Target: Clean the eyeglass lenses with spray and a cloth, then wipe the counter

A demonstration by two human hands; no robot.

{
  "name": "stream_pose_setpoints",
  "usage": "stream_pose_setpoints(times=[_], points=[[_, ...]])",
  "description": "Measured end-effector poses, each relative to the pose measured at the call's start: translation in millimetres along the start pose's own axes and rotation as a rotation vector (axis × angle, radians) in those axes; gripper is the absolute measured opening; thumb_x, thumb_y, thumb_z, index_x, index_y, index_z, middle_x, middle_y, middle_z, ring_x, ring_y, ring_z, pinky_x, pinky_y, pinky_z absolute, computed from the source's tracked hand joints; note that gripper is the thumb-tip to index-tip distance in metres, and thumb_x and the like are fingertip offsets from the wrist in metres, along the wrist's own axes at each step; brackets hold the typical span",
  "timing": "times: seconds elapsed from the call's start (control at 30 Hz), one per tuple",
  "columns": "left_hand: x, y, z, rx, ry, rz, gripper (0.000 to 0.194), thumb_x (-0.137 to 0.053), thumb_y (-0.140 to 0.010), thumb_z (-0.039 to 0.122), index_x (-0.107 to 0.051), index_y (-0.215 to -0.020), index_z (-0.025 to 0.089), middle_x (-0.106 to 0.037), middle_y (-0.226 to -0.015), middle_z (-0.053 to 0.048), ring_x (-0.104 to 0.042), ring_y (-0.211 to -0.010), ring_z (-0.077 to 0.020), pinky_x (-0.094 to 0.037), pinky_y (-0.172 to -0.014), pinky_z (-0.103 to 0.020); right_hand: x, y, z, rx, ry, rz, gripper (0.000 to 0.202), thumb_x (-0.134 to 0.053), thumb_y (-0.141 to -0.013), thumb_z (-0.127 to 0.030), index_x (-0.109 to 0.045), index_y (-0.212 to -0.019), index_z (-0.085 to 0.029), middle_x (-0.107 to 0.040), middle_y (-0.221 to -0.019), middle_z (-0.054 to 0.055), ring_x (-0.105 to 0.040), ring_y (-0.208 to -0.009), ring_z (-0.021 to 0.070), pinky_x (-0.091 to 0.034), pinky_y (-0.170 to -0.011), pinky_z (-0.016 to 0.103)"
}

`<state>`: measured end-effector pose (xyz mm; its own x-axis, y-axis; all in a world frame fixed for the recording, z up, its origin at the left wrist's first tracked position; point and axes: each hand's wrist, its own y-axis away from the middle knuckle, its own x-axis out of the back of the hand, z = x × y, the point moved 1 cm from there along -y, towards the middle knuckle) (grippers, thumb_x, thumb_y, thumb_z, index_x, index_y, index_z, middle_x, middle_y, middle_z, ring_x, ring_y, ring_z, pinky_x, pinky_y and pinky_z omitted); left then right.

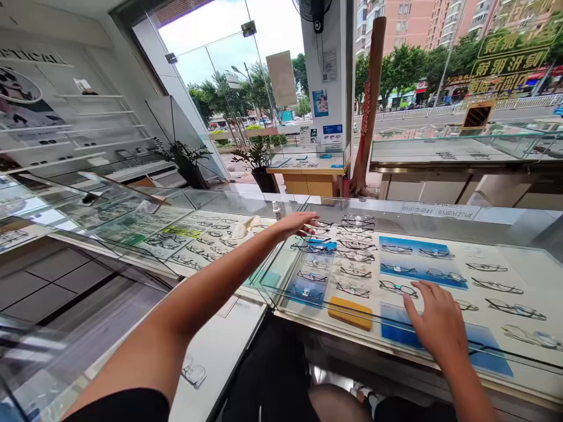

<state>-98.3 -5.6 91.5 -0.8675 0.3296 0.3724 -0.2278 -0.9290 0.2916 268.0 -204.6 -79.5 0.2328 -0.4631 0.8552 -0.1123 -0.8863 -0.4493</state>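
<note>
My left hand (299, 223) reaches out over the left part of the glass display counter (281, 309), fingers stretched and apart, nothing visible in them. Below and beside it in view are rows of eyeglasses (354, 243), some by a blue piece (323, 245). Over the counter's near side is my right hand (441, 321), palm down with the fingers spread. Its fingertips are nearest to a pair of dark-framed glasses (398, 288); whether they touch the glass top I cannot tell. A yellow glasses case (350, 313) and a blue display sheet (393, 328) lie inside the counter.
A small spray bottle (277, 210) and a crumpled pale cloth (246, 228) are left of my left hand. Another glass case of eyeglasses (206, 240) adjoins on the left. Clear-framed glasses (193, 373) lie on the lower white surface (220, 351). Potted plants (259, 161) stand beyond.
</note>
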Motion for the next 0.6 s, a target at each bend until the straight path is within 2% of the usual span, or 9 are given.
stream_pose_setpoints(times=[0.07, 0.2, 0.43, 0.6], points=[[-10.8, -32, 3, 0.091, -0.099, 0.107, 0.048, -0.054, -0.105, 0.051, -0.064, -0.138, 0.017, -0.072, -0.134, -0.017, -0.073, -0.083, -0.0164, -0.051, -0.065, -0.024, -1, 0, -1, -0.003, -0.007, 0.008, 0.05, -0.038, -0.106, -0.05, -0.069, -0.127, -0.017, -0.068, -0.133, 0.015, -0.059, -0.123, 0.0364, -0.048, -0.097, 0.053], [-21.9, -72, 0, 0.176, -0.189, 0.187, 0.048, -0.053, -0.105, 0.053, -0.063, -0.127, 0.012, -0.069, -0.132, -0.022, -0.074, -0.078, -0.0181, -0.049, -0.059, -0.024, -1, -1, -3, -0.001, -0.023, 0.027, 0.047, -0.039, -0.106, -0.047, -0.069, -0.126, -0.017, -0.068, -0.132, 0.015, -0.058, -0.123, 0.0355, -0.047, -0.098, 0.052], [-24.1, -107, -9, 0.264, -0.22, 0.251, 0.046, -0.05, -0.106, 0.055, -0.06, -0.121, 0.012, -0.07, -0.118, -0.019, -0.074, -0.073, -0.0181, -0.05, -0.059, -0.025, -4, -2, -5, -0.004, -0.031, 0.05, 0.045, -0.041, -0.105, -0.045, -0.069, -0.126, -0.015, -0.068, -0.129, 0.016, -0.058, -0.12, 0.0362, -0.046, -0.098, 0.052], [-20.4, -122, -12, 0.295, -0.197, 0.296, 0.048, -0.054, -0.107, 0.052, -0.062, -0.124, 0.008, -0.069, -0.113, -0.019, -0.075, -0.086, -0.0229, -0.054, -0.065, -0.029, -2, -2, -6, -0.007, -0.019, 0.023, 0.045, -0.04, -0.106, -0.044, -0.067, -0.128, -0.016, -0.067, -0.131, 0.017, -0.058, -0.122, 0.0369, -0.046, -0.099, 0.052]])
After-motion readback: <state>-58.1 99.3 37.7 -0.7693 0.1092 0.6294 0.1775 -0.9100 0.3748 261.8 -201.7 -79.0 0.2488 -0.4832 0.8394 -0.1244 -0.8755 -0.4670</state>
